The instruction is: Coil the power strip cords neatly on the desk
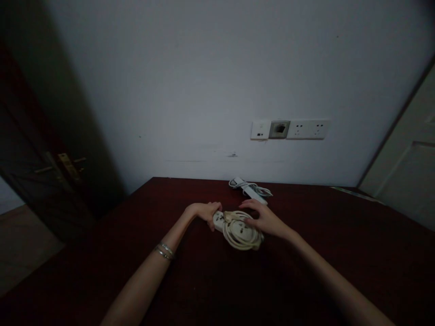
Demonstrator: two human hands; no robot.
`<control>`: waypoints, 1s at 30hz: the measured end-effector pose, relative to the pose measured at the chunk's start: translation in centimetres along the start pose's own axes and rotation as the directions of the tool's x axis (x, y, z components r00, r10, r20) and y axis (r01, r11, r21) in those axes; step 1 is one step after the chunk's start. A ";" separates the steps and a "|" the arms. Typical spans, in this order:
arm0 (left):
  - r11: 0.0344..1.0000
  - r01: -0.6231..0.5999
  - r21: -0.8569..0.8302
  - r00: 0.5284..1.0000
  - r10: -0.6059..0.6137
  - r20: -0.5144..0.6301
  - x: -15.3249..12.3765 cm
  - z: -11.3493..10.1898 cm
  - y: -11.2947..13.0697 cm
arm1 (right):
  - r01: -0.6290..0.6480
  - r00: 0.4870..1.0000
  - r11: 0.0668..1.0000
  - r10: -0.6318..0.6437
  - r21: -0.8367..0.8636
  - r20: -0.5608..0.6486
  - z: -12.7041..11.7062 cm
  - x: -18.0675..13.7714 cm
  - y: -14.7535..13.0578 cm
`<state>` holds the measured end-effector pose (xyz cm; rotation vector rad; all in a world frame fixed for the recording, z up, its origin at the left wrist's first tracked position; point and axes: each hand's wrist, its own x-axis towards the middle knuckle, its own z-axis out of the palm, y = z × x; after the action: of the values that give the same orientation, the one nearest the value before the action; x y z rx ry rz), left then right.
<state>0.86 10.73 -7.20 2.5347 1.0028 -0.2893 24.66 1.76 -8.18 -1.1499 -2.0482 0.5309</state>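
Observation:
A cream power strip (238,228) lies on the dark red table (306,253) with its cable (242,240) coiled around it. My left hand (205,211) is curled round the strip's left end. My right hand (263,218) rests on the strip's right part, fingers pressed on the coiled cable. Two bangles (164,251) sit on my left wrist.
A second white power strip with bundled cable (250,189) lies just behind, near the wall. Wall sockets (290,129) sit above the table. A dark door with a brass handle (68,166) stands at the left, a pale door (408,167) at the right.

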 end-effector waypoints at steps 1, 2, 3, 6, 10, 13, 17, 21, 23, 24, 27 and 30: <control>1.000 -0.009 0.011 1.000 0.008 0.021 0.0 0.0 0.7 | 0.031 0.999 1.000 -0.031 0.001 0.035 0.2 -0.1 -0.3; 1.000 -0.010 0.022 0.999 0.010 0.033 0.0 0.0 1.2 | 0.061 0.995 0.998 -0.061 0.006 0.073 0.4 -0.1 -0.5; 0.999 -0.004 0.036 0.999 0.002 0.040 0.0 0.0 1.7 | 0.085 0.990 0.996 -0.086 0.010 0.111 0.6 -0.2 -0.6; 0.998 0.035 0.059 0.998 -0.038 0.044 -0.2 -0.3 2.6 | 0.116 0.979 0.993 -0.114 -0.001 0.168 1.2 -0.1 -0.9; 0.995 -0.002 -0.101 0.993 0.015 0.120 -1.1 -1.3 2.6 | 0.101 0.990 0.994 -0.105 0.048 0.096 1.3 0.1 -0.9; 0.978 -0.073 -0.198 0.997 0.068 -0.032 -1.5 -2.2 2.3 | 0.024 0.998 0.985 -0.032 0.172 0.045 0.6 0.3 -0.9; 0.878 -0.001 -0.480 0.998 -0.026 -0.049 -1.7 -2.4 2.8 | -0.080 0.996 0.940 0.065 0.330 0.055 -0.3 0.3 -0.6; 0.684 0.062 -0.727 0.968 0.136 0.211 -1.7 -1.5 4.3 | -0.146 0.989 0.925 0.127 0.350 0.076 -0.5 0.2 -0.4; 0.644 0.072 -0.761 0.953 0.182 0.244 -1.5 -0.9 4.9 | -0.137 0.990 0.938 0.126 0.317 0.055 -0.5 0.3 -0.4; 0.631 0.076 -0.772 0.954 0.180 0.240 -1.3 -0.6 5.2 | -0.123 0.992 0.946 0.116 0.302 0.041 -0.5 0.3 -0.3; 0.593 0.081 -0.801 0.966 0.151 0.209 -0.7 0.0 5.5 | -0.074 0.997 0.954 0.072 0.291 0.015 -0.5 0.3 -0.1; 0.548 0.076 -0.833 0.972 0.144 0.184 -0.3 0.2 5.6 | -0.082 0.997 0.924 0.073 0.373 0.039 -0.8 0.3 0.3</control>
<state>4.50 6.79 -5.68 1.5708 0.7298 -0.0478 25.27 2.18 -7.73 -0.9973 -1.8213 0.9348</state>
